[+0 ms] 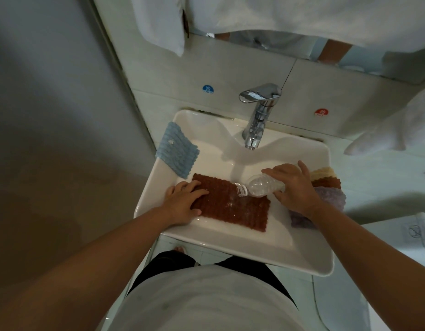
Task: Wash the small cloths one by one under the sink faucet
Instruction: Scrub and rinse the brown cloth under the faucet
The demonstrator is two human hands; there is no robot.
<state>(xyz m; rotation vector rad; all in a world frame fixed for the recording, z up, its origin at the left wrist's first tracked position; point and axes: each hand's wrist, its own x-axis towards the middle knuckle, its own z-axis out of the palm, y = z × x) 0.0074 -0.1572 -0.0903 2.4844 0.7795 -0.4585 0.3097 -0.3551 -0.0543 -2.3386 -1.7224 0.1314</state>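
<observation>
Brown waffle-textured small cloth (233, 203) is spread flat in the white ceramic sink basin (230, 244), its long axis running left to right and tipping down toward the right, straight across in front of the person. Left hand (184, 201) lies on the cloth's left end, fingers loosely spread and pressing it down flat, not clutching. Right hand (295, 187) sits just off the cloth's right end, fingers wrapped round a clear ribbed plastic bottle (261, 186) tipped on its side, mouth aimed left over the middle of the cloth, where the fabric glistens wet. So the cloth lies between the two hands; the left one pins it, the right one is busy, and whatever lifts the cloth toward the water has to carry it away from the body.

Further right, under that wrist, a stack on the basin's rim: a lilac cloth (330, 201), a second brown one (328, 181), a pale yellow one (323, 172). On the far left rim, one light-blue ribbed cloth (176, 151), draped over the edge. Five cloths in all, by my count. One bottle. Beyond, one chrome single-lever faucet (256, 115), spout above the bowl, no stream that I can make out.
</observation>
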